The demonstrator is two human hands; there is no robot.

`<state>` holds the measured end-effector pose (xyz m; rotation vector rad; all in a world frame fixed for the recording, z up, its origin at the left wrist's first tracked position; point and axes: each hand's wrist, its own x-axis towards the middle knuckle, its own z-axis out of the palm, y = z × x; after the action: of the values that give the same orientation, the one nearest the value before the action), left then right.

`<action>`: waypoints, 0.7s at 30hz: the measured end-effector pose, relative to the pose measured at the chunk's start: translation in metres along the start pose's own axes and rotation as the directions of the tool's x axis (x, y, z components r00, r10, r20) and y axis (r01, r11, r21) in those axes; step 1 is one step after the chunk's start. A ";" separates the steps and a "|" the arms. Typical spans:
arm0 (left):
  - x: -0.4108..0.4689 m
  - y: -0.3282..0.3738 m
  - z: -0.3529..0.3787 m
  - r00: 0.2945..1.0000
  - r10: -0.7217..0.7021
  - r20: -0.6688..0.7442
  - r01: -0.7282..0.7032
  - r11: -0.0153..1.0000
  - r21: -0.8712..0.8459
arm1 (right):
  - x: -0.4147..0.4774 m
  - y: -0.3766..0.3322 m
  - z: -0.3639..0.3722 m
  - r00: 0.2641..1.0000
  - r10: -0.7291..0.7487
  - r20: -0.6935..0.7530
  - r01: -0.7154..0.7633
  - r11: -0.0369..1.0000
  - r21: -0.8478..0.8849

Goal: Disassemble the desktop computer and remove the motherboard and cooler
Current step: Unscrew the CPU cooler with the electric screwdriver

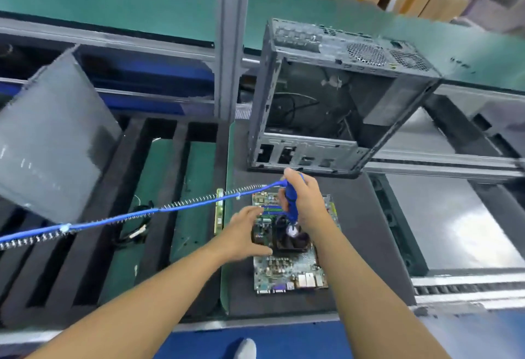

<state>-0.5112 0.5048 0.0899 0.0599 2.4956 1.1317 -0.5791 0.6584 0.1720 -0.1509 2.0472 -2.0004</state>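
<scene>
The green motherboard (287,270) lies flat on a dark mat in front of me. Its black cooler (294,240) sits near the board's middle. My right hand (305,202) grips a blue electric screwdriver (291,199) upright, its tip down at the cooler. My left hand (244,233) rests on the board's left edge beside the cooler, fingers spread. The grey computer case (326,97) stands open behind the board, with only loose cables visible inside.
A blue cable and a coiled cord (136,215) run from the screwdriver off to the left. A grey side panel (48,137) leans at the left. A narrow green card (218,211) and loose cables (136,230) lie on the slotted rack. Conveyor rails run at the right.
</scene>
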 end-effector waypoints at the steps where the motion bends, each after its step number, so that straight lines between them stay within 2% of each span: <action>1: 0.006 0.002 0.007 0.999 0.034 -0.001 -0.034 0.995 0.093 | 0.003 0.002 -0.004 1.000 0.009 0.029 -0.010 1.000 0.028; 6: 0.024 0.004 0.038 0.983 0.172 -0.068 -0.129 0.900 0.416 | 0.016 0.007 -0.010 0.988 0.044 0.146 -0.058 0.994 0.093; 9: 0.032 0.008 0.047 0.965 0.226 -0.130 -0.128 0.845 0.520 | 0.020 0.006 -0.006 0.977 0.043 0.207 -0.064 0.993 0.097; 12: 0.038 0.009 0.046 0.945 0.271 -0.184 -0.130 0.826 0.548 | 0.024 0.002 0.000 0.968 0.040 0.247 -0.063 0.994 0.084; 18: 0.026 -0.001 0.032 0.945 0.266 -0.189 -0.147 0.863 0.483 | 0.024 0.003 0.008 0.963 0.060 0.263 -0.093 0.989 0.117; 21: 0.011 -0.017 0.015 0.952 0.251 -0.177 -0.128 0.848 0.514 | 0.019 0.009 0.019 0.959 0.067 0.276 -0.114 0.981 0.159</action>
<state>-0.5140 0.5071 0.0648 0.3434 2.9980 0.5488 -0.5917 0.6355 0.1602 -0.2721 1.6752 -1.9687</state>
